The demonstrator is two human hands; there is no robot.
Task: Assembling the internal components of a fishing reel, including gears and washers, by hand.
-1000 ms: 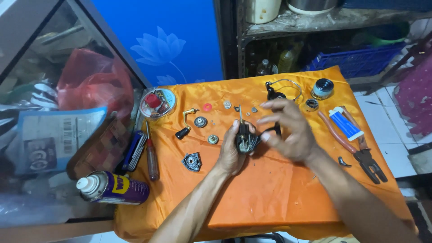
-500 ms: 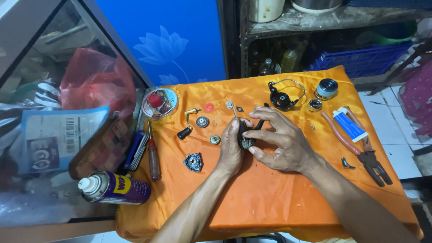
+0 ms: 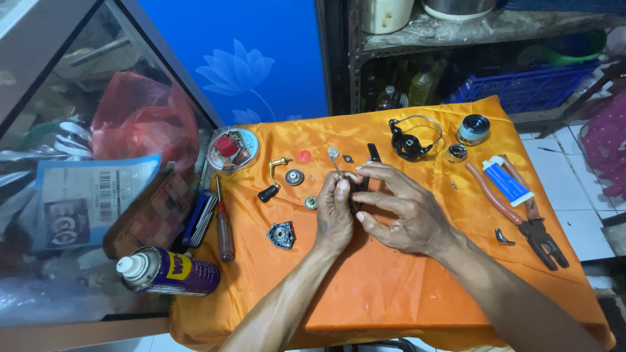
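Gripping a small black reel part [image 3: 360,189] (mostly hidden), left hand [image 3: 335,215] and right hand [image 3: 398,212] meet over orange cloth [image 3: 391,287]

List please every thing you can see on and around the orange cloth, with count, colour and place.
orange cloth: 1, covers the table
black part: 1, between both hands
crank handle: 1, brass and black, left of the hands
gear cover: 1, dark, near left wrist
bail rotor: 1, black, far side
spool: 1, silver-black, far right
tube: 1, blue-white, on the pliers
pliers: 1, red handles, right
screwdriver: 1, red, left edge
spray can: 1, purple, lower left
left hand: 1, grips the part
right hand: 1, grips the part
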